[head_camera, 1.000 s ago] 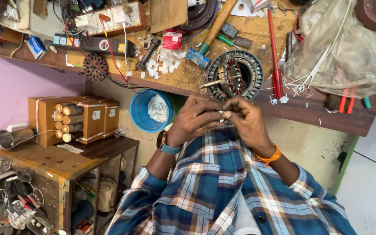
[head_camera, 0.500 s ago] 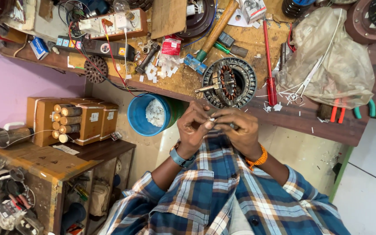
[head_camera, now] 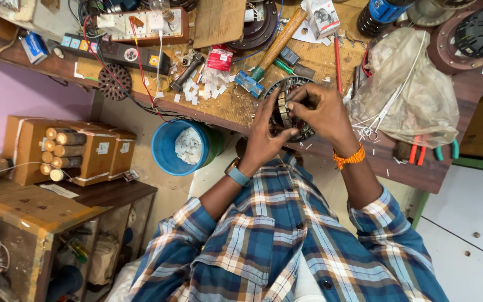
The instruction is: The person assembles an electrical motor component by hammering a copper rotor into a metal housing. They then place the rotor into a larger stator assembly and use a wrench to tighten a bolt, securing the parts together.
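Note:
A round motor stator ring [head_camera: 300, 130] with metal teeth lies at the front edge of the wooden workbench [head_camera: 225, 109]. My left hand [head_camera: 266, 137], a watch on its wrist, grips the ring's near left side with the fingers stretched up over it. My right hand [head_camera: 320, 109], an orange thread on its wrist, rests on top of the ring with the fingertips pinched at its inner teeth. The two hands cover most of the ring. I cannot tell whether anything small sits between the right fingertips. My checked shirt sleeves fill the bottom of the view.
On the bench lie a wooden-handled hammer [head_camera: 279, 40], a red screwdriver [head_camera: 337, 59], white paper slips [head_camera: 202, 89], a power strip [head_camera: 115, 53], a plastic bag [head_camera: 415, 84] and pliers [head_camera: 426, 151]. Below stand a blue bucket [head_camera: 169, 148] and cardboard boxes [head_camera: 68, 151].
Both hands were together close to my chest below the bench edge. They have moved up onto the stator ring and now hold it.

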